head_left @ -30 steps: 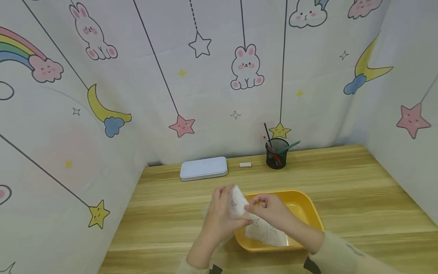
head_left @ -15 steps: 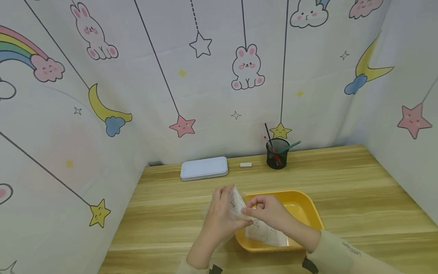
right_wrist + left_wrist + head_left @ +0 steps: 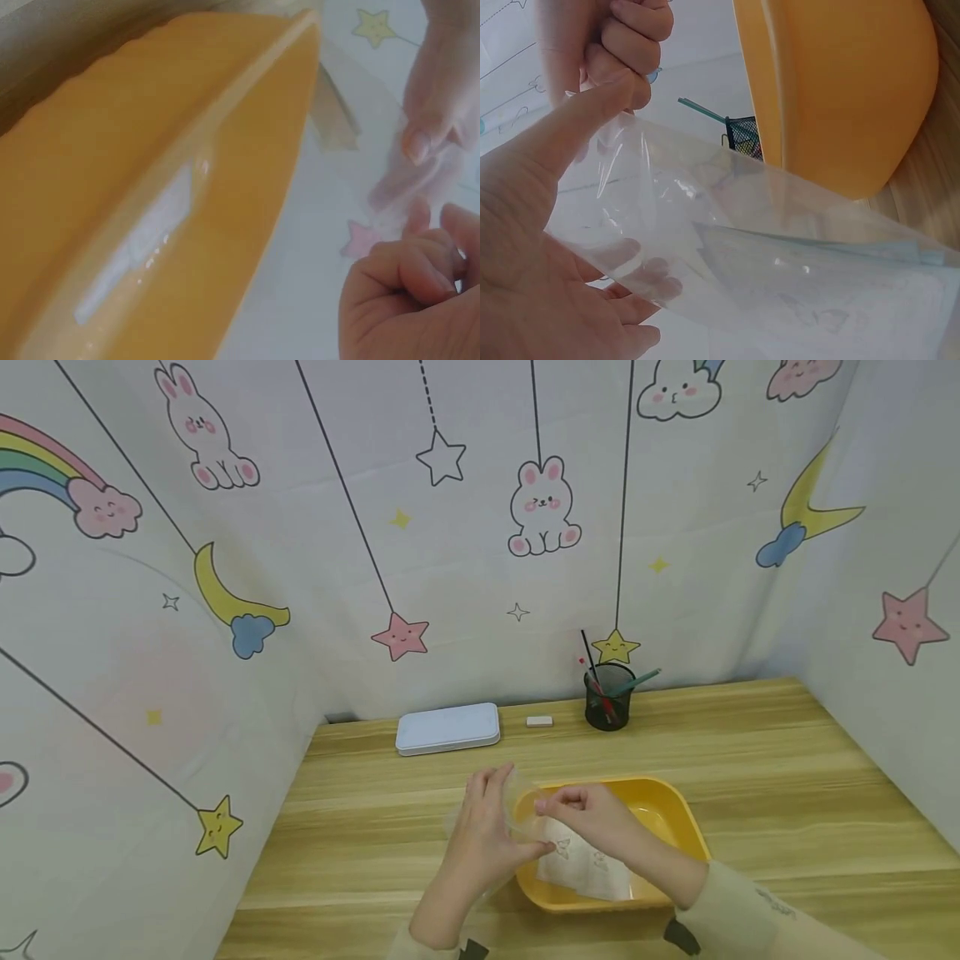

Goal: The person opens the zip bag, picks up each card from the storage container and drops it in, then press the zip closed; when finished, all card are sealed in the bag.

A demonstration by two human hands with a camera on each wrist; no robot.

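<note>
Both hands, left hand [image 3: 480, 835] and right hand [image 3: 592, 820], pinch a clear bag [image 3: 570, 860] holding paper, over the yellow tray [image 3: 678, 827]. A mesh cup [image 3: 607, 697] holds pens. The paper's print is too faint to read.

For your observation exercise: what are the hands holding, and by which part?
Both the left hand and the right hand pinch the clear plastic bag at its upper edge.

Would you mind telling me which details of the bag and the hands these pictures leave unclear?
- Clear bag: its mouth, head view, hidden by both hands.
- Printed sheet: motifs too small, head view; blurred through plastic, left wrist view.
- Right hand: cut off by the frame edge, right wrist view.
- Left hand: palm side hidden, head view.
</note>
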